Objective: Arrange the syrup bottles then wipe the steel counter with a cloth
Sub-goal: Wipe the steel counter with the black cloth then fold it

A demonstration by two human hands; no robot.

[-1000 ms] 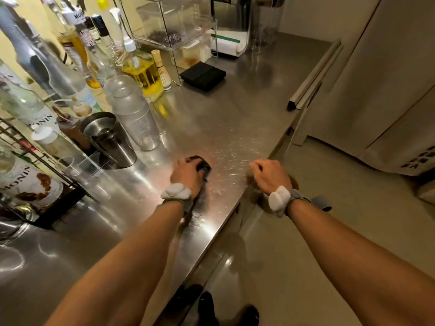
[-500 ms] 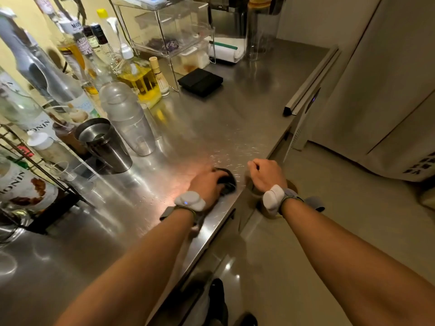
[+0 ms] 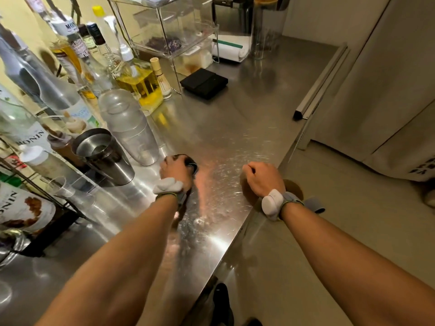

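Steel desk (image 3: 235, 128): left hand (image 3: 175, 171) is gripping a dark cloth (image 3: 190, 162) pressed flat beside the metal shaker (image 3: 106, 156). Right hand (image 3: 263, 177) is clenching into an empty fist at the desk's front edge; syrup bottles (image 3: 70, 57) are standing along the back left.

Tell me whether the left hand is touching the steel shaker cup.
Apart. The head view shows the left hand, closed on a dark cloth, with a strip of bare counter between it and the steel shaker cup.

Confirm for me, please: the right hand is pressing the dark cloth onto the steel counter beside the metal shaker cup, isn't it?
Not quite: in the head view the left hand presses the dark cloth onto the steel counter beside the metal shaker cup. The right hand is a closed fist at the counter's edge.
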